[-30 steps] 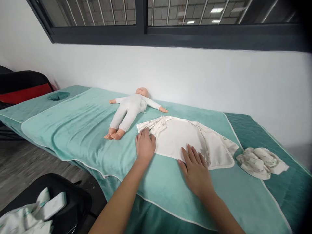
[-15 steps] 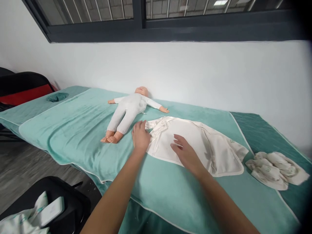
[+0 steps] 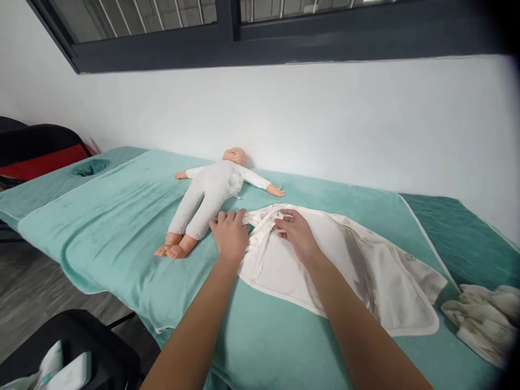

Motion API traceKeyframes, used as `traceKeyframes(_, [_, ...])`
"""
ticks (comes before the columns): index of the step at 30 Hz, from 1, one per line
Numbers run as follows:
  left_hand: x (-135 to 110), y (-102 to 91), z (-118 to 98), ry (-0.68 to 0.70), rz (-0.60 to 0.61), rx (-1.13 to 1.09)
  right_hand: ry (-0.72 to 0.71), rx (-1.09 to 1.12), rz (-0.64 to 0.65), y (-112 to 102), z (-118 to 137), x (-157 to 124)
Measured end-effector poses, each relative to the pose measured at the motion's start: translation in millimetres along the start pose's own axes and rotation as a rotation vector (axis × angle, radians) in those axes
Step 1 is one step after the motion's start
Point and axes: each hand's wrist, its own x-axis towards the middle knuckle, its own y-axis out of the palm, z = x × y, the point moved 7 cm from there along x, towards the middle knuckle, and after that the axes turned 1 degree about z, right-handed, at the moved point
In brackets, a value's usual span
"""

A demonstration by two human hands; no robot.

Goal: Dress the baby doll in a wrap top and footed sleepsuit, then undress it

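Observation:
A cream baby garment [image 3: 357, 271] lies spread flat on the teal towel [image 3: 122, 227] that covers the bed. My left hand [image 3: 229, 234] rests with fingers stretched out at the garment's left end, beside the doll's legs. My right hand [image 3: 296, 232] lies on the garment's upper left part, its fingers curled onto the fabric near the snap edge. A baby doll [image 3: 211, 192] in a white suit lies on its back just beyond my left hand, head toward the wall.
A crumpled patterned cloth [image 3: 483, 319] lies at the right edge of the bed. A white wall runs behind the bed under a dark window frame [image 3: 227, 43]. A black chair [image 3: 81, 352] with cloth on it stands at the lower left; a red and black seat [image 3: 44, 157] is at the far left.
My right hand has moved from the garment's near edge up and left to its top end, close to my left hand. My left hand has shifted slightly toward the doll.

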Motion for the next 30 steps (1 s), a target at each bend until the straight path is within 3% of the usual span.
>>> traceKeyframes(7, [-2.8, 8.7, 5.0, -0.022, -0.022, -0.039, -0.137, 0.105, -0.032, -3.9, 6.5, -3.6])
traceKeyframes(15, [-5.1, 7.8, 11.4, -0.076, -0.033, -0.148, -0.072, 0.109, -0.005, -7.1, -0.2, -6.2])
traceKeyframes(24, [-3.1, 1.7, 19.8, -0.098, -0.224, -0.357, 0.005, 0.238, 0.011, -14.4, -7.9, -2.6])
traceKeyframes(30, [-2.0, 1.2, 19.9, -0.105, -0.241, -0.393, 0.048, 0.338, -0.002, -13.3, -4.2, -1.9])
